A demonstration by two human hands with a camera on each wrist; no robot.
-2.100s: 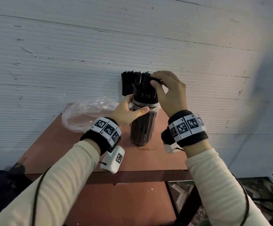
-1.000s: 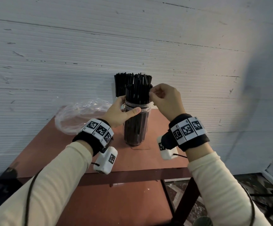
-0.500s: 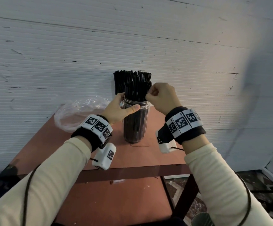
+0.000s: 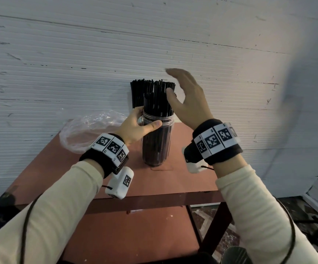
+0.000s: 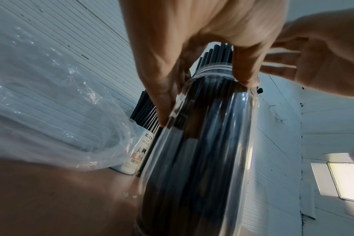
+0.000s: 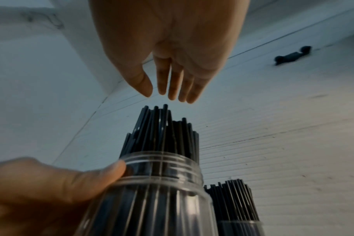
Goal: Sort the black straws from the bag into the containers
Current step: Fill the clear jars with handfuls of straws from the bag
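Far left on the reddish-brown tabletop: a crumpled clear plastic bag, lying against the white ribbed wall; no straws are visible in it.

Just right of the bag, the left hand grips a tall clear plastic jar near its threaded rim, thumb across the front, fingers wrapped round the back. The jar stands upright on the table and is packed with thin black straws, whose tips rise unevenly above the rim.

Behind it, close to the wall, a second container with a white printed label holds another upright bundle of black straws, its tips level. Touching the jar or not: cannot tell.

Right of the jar, the right hand hangs in the air with fingers straight and together, thumb spread, holding nothing. In the right wrist view its fingertips sit just above the tallest straw tips, with a gap between.

Both wrists carry black bands with white square-patterned markers.
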